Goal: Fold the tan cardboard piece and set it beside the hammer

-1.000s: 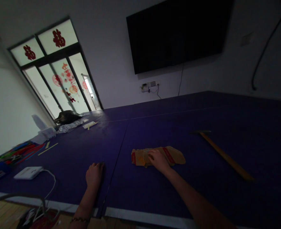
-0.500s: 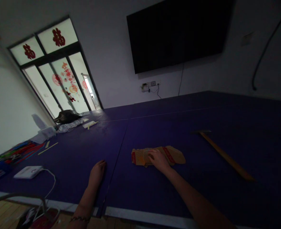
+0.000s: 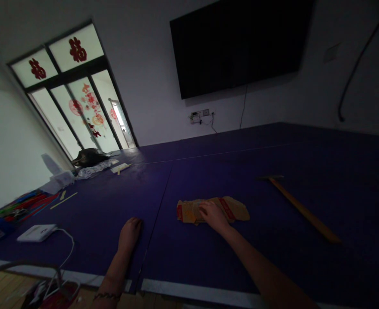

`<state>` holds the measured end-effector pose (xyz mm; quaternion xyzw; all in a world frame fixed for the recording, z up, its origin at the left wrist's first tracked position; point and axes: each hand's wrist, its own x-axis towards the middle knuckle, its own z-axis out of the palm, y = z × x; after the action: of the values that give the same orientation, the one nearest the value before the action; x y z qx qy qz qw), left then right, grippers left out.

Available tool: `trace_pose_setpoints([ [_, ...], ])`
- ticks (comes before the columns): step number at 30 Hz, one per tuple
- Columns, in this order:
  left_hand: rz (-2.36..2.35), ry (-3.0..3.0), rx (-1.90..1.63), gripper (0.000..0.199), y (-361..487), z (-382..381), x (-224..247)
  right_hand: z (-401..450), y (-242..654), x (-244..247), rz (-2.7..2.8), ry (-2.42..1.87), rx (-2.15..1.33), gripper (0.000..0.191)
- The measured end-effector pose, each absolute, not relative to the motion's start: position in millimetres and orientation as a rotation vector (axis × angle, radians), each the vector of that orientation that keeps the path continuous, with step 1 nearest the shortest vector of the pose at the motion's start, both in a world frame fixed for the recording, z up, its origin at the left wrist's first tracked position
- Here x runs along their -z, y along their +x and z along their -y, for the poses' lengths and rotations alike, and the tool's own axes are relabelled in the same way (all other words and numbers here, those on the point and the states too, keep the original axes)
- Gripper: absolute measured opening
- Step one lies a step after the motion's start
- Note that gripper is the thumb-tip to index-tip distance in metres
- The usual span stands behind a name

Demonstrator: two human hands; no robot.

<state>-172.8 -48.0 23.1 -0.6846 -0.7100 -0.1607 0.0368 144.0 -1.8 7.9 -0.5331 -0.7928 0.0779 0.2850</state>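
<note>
From where I stand, this looks like a steadying step: the right hand rests over the middle of the brown cardboard piece, fingers bent; whether they pinch it I can't tell. The cardboard lies flat on the purple surface, its ends showing either side of that hand. The left hand sits curled, apart from it; I can't see inside. Any shift calls for firmer fingers on the cardboard's edge.
</note>
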Motion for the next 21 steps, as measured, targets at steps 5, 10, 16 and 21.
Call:
trace_pose_setpoints([
  [5,2.201,-2.116,0.526,0.032,-174.2,46.6,-21.7,2.4,143.7,-9.6,2.125,-1.428,-0.216,0.021],
  [10,2.190,-2.105,0.503,0.032,-174.7,45.1,-20.1,3.4,143.6,-11.6,2.126,-1.429,-0.222,0.021],
  [16,2.157,-2.119,0.550,0.033,-173.3,45.6,-19.6,3.7,143.8,-10.8,2.118,-1.424,-0.232,0.021],
  [21,2.069,-2.084,0.667,0.034,-173.6,48.0,-19.2,3.2,143.7,-9.8,2.113,-1.430,-0.236,0.022],
])
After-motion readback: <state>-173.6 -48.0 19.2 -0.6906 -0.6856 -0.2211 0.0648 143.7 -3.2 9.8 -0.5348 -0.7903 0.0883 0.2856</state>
